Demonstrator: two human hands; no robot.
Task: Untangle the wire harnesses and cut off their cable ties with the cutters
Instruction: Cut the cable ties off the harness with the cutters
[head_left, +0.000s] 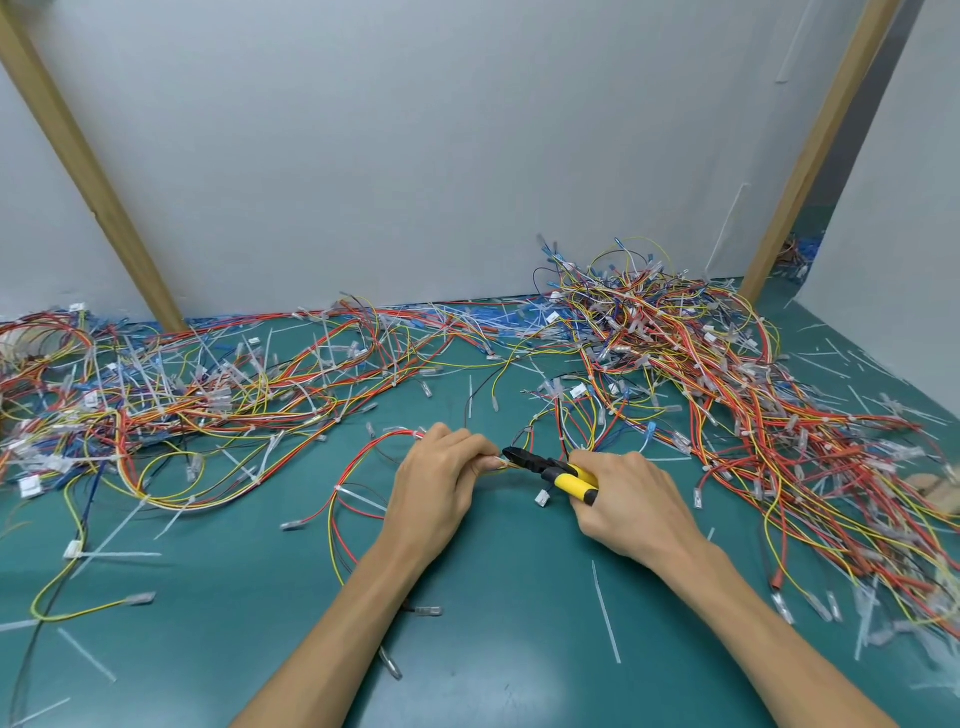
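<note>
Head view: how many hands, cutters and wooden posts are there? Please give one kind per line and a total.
Hands: 2, the left hand pinching a wire harness, the right hand gripping the cutters
Cutters: 1
Wooden posts: 2, left post, right post
Total: 5

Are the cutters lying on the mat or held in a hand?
Held. The right hand grips the cutters by their yellow handles; the black nose meets the wires pinched by the left hand.
</note>
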